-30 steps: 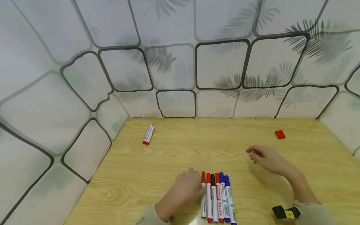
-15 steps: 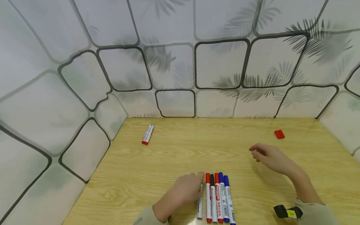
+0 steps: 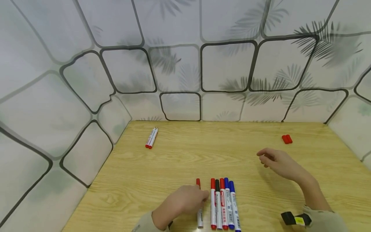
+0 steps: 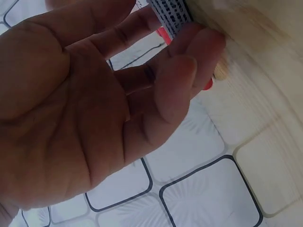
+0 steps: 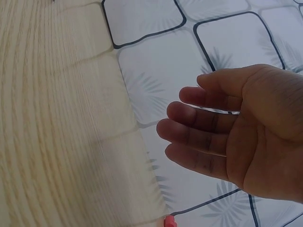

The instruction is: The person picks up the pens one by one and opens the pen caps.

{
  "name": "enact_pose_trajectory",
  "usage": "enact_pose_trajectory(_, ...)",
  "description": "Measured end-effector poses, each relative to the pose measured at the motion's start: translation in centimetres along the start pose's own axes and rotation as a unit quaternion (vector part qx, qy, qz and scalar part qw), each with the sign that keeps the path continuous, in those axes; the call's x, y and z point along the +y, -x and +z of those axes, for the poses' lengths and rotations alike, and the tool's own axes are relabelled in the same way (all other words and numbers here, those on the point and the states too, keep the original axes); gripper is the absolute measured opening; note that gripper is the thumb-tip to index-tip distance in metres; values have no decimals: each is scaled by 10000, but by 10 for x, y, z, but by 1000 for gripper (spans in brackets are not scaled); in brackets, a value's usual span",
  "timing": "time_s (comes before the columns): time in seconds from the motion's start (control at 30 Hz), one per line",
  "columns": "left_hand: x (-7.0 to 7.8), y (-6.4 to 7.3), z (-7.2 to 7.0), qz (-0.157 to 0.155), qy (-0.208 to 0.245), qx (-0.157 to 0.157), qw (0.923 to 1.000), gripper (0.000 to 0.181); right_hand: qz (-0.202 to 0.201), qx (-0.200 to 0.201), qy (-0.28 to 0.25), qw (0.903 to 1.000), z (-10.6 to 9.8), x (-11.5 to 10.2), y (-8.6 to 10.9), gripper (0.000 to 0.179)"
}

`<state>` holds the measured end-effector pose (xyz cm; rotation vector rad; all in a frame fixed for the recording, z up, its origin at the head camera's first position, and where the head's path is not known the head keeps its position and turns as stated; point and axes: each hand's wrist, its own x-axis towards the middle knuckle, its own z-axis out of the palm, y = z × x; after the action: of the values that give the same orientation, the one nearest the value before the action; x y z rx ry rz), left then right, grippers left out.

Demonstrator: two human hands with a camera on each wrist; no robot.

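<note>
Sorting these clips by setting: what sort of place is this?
Probably a tabletop work booth, perhaps set up for recording: a wood-grain table, leaf-patterned walls at its back and sides, and a row of markers.

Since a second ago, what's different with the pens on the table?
The left hand, gripping a red-capped marker, has moved it left, away from the row of five markers. That row, the two far-left markers and the red caps stayed put.

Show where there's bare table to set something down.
Free: the table strip between the two far pens and the two red pieces; also the patch between the pen row and right hand. Crowded: front centre, where the left hand holds a pen beside the row.
</note>
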<state>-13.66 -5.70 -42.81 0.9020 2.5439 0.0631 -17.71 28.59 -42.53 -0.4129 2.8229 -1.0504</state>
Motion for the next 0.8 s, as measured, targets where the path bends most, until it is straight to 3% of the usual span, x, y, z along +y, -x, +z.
enact_pose_trajectory(0.37, -10, -3, -4, -255, 617, 228, 9975, 8, -147, -94, -32, 9998, 4, 2, -3, 33)
enact_pose_trajectory(0.57, -15, 1, -12, -213, 769, 701, 9943, 13, -301, -65, 56, 9995, 10, -3, -4, 31)
enact_pose_trajectory(0.8, -16, 0, -14, -81, 828, 1365, 9871, 25, -180, -243, -68, 9995, 16, -13, -6, 31)
